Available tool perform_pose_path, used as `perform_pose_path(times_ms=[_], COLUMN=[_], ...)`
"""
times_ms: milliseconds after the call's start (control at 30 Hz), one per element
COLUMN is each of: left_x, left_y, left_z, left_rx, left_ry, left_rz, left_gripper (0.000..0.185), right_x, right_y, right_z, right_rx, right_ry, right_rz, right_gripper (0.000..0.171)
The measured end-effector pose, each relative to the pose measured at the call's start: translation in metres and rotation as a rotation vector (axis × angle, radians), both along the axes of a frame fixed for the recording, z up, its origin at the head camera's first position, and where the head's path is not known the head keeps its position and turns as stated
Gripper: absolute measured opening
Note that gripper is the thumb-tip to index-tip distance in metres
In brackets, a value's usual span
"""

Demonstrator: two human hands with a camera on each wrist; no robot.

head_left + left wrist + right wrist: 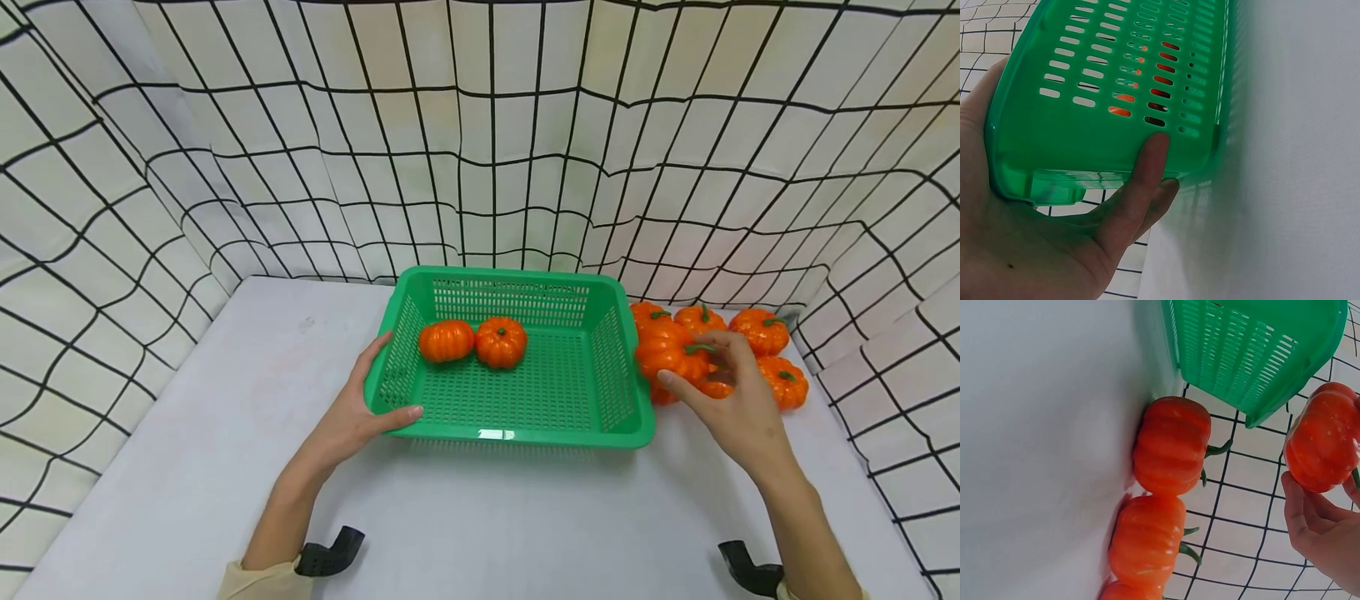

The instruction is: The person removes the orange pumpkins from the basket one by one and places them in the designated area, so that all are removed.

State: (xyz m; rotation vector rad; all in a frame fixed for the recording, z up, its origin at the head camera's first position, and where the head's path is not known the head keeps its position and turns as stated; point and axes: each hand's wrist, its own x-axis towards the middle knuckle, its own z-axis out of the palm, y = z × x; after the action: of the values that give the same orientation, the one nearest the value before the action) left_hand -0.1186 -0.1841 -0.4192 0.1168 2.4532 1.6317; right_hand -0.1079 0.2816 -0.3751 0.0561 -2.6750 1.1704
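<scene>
A green plastic basket (570,437) with slotted walls stands on the white table. My left hand (347,423) grips its left front corner, thumb over the front rim and fingers along the outer left wall. Two small orange toy pumpkins (501,343) lie side by side in the left half of the basket. In my right hand (742,417) is another pumpkin (1322,440) with a green stem, pinched between thumb and fingers. It is raised off the table beside the basket's right rim. Behind and below that hand sit several more pumpkins (759,332), partly hidden by it.
Black netting over white sheets (480,125) rises behind the table and along both sides. The loose pumpkins crowd the back right corner, close to the net and the basket's right wall. A black strap mount (330,552) sits on my left wrist, another on my right.
</scene>
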Motion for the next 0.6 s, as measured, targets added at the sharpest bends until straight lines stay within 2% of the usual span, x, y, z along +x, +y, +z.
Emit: perform_pose_path(times_ms=[233,500,600], left_x=[-0.001,-0.001,0.0], left_y=[0.0,0.0,0.0], left_z=[0.0,0.001,0.001], left_rx=[0.001,0.002,0.001], left_ry=[-0.006,-0.013,-0.016], left_rz=[0.003,0.008,0.008], left_gripper=[0.11,0.11,0.109], right_x=[0.006,0.013,0.015], right_y=[0.01,0.028,0.032], right_z=[-0.006,-0.012,-0.015], right_rx=[0.038,0.065,0.078], right_ry=[0.024,-0.007,-0.049], right_rz=[-0.02,-0.046,-0.051], right_gripper=[0.062,0.068,0.069])
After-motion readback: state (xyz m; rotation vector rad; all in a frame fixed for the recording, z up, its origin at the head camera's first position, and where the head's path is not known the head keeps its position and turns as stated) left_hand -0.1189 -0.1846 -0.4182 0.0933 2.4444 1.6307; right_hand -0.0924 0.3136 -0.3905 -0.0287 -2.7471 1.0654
